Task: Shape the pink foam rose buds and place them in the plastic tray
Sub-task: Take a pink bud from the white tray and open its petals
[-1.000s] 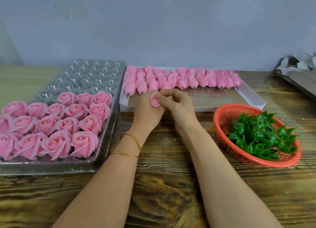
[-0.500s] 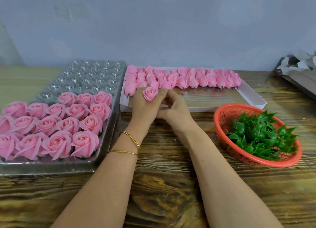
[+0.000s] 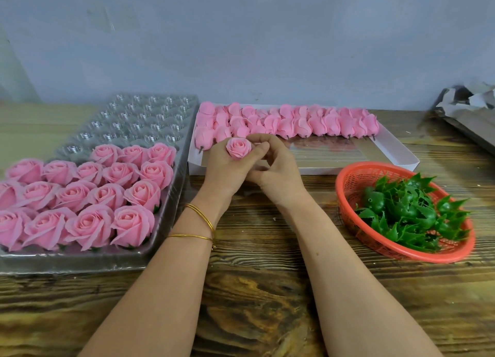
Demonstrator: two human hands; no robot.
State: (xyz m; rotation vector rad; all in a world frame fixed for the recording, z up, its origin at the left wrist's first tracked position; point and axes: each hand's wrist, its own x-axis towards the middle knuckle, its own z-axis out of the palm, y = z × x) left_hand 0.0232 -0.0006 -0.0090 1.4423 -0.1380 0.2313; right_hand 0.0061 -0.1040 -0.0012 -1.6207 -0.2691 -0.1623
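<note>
My left hand (image 3: 227, 169) holds a pink foam rose bud (image 3: 237, 147) upright at the table's middle, its spiral face turned to the camera. My right hand (image 3: 273, 166) curls around its right side, fingertips pinching the outer petals. On the left lies the clear plastic tray (image 3: 171, 201), its near rows filled with several opened pink roses (image 3: 88, 196) and its far cups bare. Behind my hands a white box (image 3: 396, 153) carries several closed pink buds (image 3: 294, 121) in rows.
A red mesh basket (image 3: 348, 185) of green plastic calyxes (image 3: 409, 212) stands at the right on the wooden table (image 3: 262, 289). Crumpled grey paper (image 3: 468, 102) lies at the far right edge. A pale wall closes off the back.
The bud has turned from side-on to face-up and risen slightly in my left hand. My right fingers have shifted from covering its front to its right side.
</note>
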